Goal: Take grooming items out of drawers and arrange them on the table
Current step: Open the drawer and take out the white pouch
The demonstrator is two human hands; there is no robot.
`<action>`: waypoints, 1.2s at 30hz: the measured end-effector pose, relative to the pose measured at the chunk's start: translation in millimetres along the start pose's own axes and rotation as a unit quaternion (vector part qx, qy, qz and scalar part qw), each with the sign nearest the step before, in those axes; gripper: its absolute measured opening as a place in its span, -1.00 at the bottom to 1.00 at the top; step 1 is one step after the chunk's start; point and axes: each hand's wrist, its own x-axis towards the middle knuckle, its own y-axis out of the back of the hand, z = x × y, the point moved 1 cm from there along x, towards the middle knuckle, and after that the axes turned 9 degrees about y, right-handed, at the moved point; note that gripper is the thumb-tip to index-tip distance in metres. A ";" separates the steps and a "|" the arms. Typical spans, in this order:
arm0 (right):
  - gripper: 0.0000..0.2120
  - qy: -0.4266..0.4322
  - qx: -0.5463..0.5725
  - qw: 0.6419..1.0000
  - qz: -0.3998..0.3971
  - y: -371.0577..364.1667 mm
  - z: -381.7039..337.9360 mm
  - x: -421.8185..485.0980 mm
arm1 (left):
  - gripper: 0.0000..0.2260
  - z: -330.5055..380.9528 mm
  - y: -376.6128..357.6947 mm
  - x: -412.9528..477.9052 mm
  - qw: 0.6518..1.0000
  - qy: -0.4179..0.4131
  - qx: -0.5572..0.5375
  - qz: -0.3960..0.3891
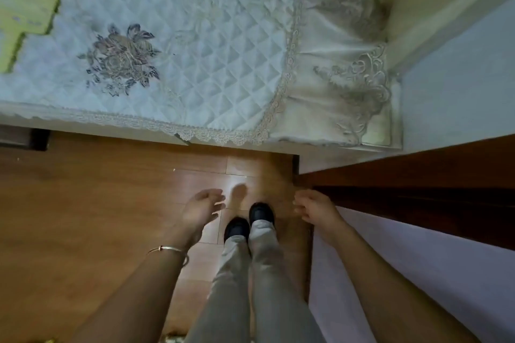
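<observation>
I look straight down at a wooden floor [83,203]. My left hand [202,209] hangs over the floor, fingers loosely apart, holding nothing; a thin gold bangle [167,249] circles its wrist. My right hand [315,207] is also empty with fingers apart, next to the edge of a dark wooden piece of furniture [418,172] on the right. No grooming items or open drawer show in this view.
A bed with a quilted white cover [195,36] and lace trim fills the top. A yellow-green cloth [25,14] lies at its left. My feet in dark shoes [249,221] stand between my hands. A pale surface [459,273] lies at the lower right.
</observation>
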 end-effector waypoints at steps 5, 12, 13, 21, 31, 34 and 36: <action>-0.72 -0.008 0.173 0.984 0.044 -15.9 -26.3 46.1 | -0.88 55.6 -24.9 45.2 0.992 -0.013 -0.120 -0.041; -0.87 -0.013 0.341 0.939 0.041 -12.7 -31.6 61.7 | -0.77 70.1 -21.2 63.4 0.976 0.020 -0.198 -0.089; -0.87 -0.014 0.349 0.936 0.041 -12.1 -30.9 60.3 | -0.77 67.6 -21.0 60.2 0.976 0.022 -0.199 -0.089; -0.83 -0.056 0.321 0.944 0.041 -17.3 5.1 7.0 | -0.76 14.1 -9.6 17.0 0.980 0.038 -0.187 -0.065; -0.87 0.185 -0.075 0.979 0.048 -9.6 14.5 -113.4 | -0.86 -24.4 31.6 -108.4 0.986 -0.155 0.051 0.039; -0.82 0.282 -0.129 0.944 0.109 1.4 -7.6 -121.4 | -0.87 -6.9 33.4 -123.7 0.924 -0.317 0.197 0.088; -0.74 0.317 -0.234 0.909 0.135 8.2 -23.7 -113.6 | -0.72 7.3 30.7 -114.8 0.845 -0.400 0.333 0.121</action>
